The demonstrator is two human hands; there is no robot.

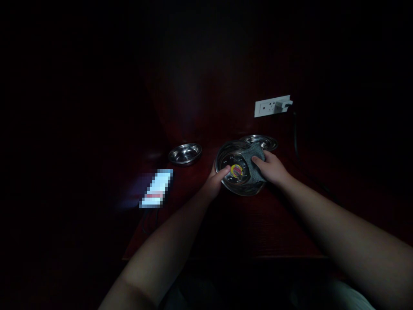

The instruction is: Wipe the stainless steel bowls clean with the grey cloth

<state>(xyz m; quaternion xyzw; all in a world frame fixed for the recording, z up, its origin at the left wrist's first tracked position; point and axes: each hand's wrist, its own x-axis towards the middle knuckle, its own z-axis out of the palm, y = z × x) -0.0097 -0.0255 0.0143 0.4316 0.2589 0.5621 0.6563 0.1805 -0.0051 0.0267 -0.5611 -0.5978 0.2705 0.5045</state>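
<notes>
A shiny steel bowl [230, 184] with a round yellow and red sticker inside is tilted toward me above the dark red table. My left hand [217, 181] grips its left rim, the thumb reaching over the inside and the other fingers hidden behind. On the right side, my right hand [270, 165] is closed on a grey cloth [254, 160], which lies over the bowl's right rim and against its inner wall. Behind the cloth, a steel lid or shallow dish [271, 142] is partly covered from view.
Another steel bowl [185, 154] stands on the table [245, 232] at left. A lit phone-like screen [157, 188], blurred out, lies nearer me with a cable below it. A white wall socket [271, 106] holds a plug with a dark cord hanging at right. The surroundings are very dark.
</notes>
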